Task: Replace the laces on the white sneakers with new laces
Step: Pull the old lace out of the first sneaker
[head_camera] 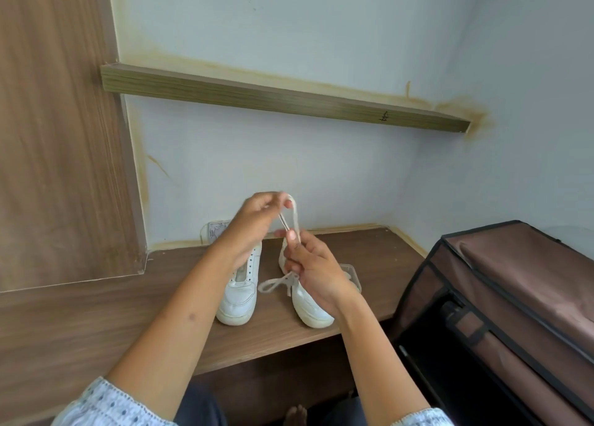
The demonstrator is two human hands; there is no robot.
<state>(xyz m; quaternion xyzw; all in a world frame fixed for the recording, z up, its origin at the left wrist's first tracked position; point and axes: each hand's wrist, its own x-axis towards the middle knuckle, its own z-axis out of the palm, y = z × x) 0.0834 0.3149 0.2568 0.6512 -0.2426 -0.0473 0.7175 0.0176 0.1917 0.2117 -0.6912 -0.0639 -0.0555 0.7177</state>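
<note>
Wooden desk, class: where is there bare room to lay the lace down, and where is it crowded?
Bare patches on the desk: left of the left sneaker up to the wooden panel, and the back right corner by the wall. Crowded: the middle, with both sneakers, the plastic box beside the right sneaker, and both hands holding the lace.

Even, soft daylight, fairly bright, no hard highlights or glare. Weak diffuse shadows under the shelf (283,99) and beneath the counter (337,252) edge; the space below is dark. Strong wide-angle bending: shelf and wood panel (58,129) edges curve toward frame borders. Slight motion blur on the left hand (257,223) fingers (283,200); overall detail soft and compressed.
</note>
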